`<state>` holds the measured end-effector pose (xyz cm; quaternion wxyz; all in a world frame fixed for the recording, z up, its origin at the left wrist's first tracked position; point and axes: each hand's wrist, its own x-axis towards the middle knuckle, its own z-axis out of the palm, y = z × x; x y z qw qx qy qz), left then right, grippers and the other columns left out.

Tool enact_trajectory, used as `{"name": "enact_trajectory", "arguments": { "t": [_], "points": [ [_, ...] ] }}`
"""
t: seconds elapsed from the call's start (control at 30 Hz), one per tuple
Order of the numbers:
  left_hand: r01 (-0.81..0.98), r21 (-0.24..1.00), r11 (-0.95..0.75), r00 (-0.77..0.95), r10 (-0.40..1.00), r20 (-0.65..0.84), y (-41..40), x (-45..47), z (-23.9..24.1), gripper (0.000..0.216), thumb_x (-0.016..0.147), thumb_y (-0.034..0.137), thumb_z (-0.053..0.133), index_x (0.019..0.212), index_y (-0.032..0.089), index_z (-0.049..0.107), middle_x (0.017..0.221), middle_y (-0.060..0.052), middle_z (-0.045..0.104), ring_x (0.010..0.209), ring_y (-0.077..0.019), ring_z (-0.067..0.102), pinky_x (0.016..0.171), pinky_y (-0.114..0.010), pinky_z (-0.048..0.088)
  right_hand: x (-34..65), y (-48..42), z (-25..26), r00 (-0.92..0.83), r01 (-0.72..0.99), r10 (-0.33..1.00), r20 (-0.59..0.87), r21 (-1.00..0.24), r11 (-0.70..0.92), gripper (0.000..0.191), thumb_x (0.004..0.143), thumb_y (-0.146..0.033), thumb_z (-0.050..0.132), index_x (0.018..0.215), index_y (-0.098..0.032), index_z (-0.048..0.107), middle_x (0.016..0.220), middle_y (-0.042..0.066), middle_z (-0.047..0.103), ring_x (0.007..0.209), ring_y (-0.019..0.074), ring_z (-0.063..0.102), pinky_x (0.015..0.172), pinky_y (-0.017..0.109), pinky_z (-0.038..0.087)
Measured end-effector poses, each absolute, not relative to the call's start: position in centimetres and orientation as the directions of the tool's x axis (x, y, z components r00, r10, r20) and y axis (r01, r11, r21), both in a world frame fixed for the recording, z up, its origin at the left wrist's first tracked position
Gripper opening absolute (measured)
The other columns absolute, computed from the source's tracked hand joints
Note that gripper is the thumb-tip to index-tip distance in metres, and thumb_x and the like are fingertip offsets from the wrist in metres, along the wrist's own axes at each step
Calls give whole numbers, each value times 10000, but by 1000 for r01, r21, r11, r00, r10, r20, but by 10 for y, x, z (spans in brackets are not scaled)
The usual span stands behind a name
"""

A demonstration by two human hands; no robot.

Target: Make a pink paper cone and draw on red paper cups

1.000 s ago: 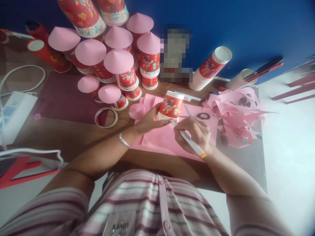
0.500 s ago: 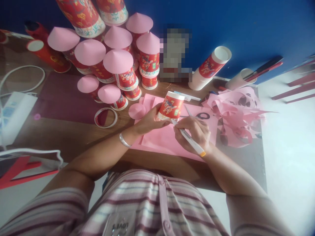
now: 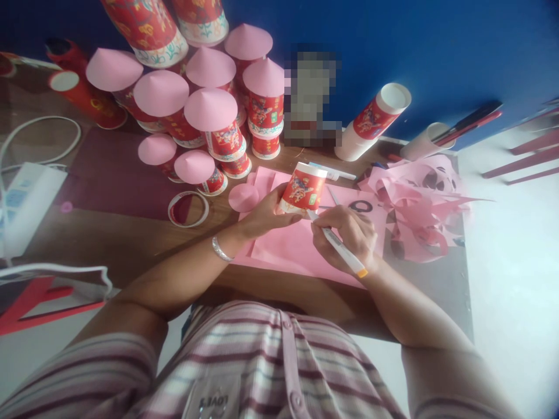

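Observation:
My left hand (image 3: 271,210) is closed around a red and white paper cup (image 3: 304,187) with printed figures, held tilted above pink paper sheets (image 3: 279,247). A white marker (image 3: 343,251) with a yellow end sits in the closed fingers of my right hand (image 3: 349,235). Its tip is at the white band along the cup's lower edge; whether it touches, I cannot tell. Behind the right hand lie scissors (image 3: 361,206), partly covered. A small pink paper cone (image 3: 243,198) rests just left of the cup.
Several red cups with pink cone tops (image 3: 211,110) crowd the back left. A white paper ring (image 3: 188,209) lies before them. Pink paper scraps (image 3: 419,203) heap at the right, near a pen holder (image 3: 428,142). A tall stack of cups (image 3: 373,122) leans near the blue wall.
My right hand and the marker have shifted slightly to the right along the cup's lower edge. The left hand and the cup stay almost where they were.

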<state>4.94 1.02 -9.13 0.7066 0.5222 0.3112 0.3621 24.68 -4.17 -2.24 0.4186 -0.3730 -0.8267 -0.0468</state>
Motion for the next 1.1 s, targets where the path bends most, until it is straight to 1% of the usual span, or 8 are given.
{"name": "enact_trajectory", "arguments": {
  "t": [0.33,0.53,0.67,0.9,1.1],
  "points": [
    [-195,962,193,544,837,-58,11,49,-94,714,758,445,883,1352,213,561,1377,-138,657,1317,-366,614,1103,-546,493,246,-42,-22,-374,654,579,725,-237,719,185,895,-69,608,887,-233,525,660,-36,616,544,120,600,513,254,477],
    [-192,962,194,555,830,-57,12,49,-96,728,755,446,884,1364,223,554,1390,-139,650,1331,-375,605,1097,-545,500,247,-42,-22,-378,657,574,727,-226,719,175,897,-73,597,896,-235,532,662,-36,625,544,114,597,514,248,480],
    [-194,959,206,555,829,-66,11,49,-95,773,744,462,890,1380,218,526,1407,-151,630,1345,-387,591,1097,-557,501,247,-41,-22,-377,648,573,727,-235,725,191,891,-61,608,907,-234,531,668,-37,626,546,114,602,512,248,489],
    [-207,955,212,559,827,-62,11,50,-92,746,741,464,896,1351,223,543,1380,-138,647,1313,-372,613,1079,-545,514,246,-40,-25,-364,625,565,740,-256,737,218,886,-39,639,938,-227,543,690,-36,637,553,114,615,515,245,491],
    [-219,947,234,565,822,-72,11,50,-93,759,729,466,902,1346,208,543,1375,-149,646,1307,-371,616,1089,-557,500,246,-39,-25,-339,658,567,751,-241,713,200,905,-68,655,942,-231,546,694,-33,645,556,117,622,511,247,493]
  ]
}}
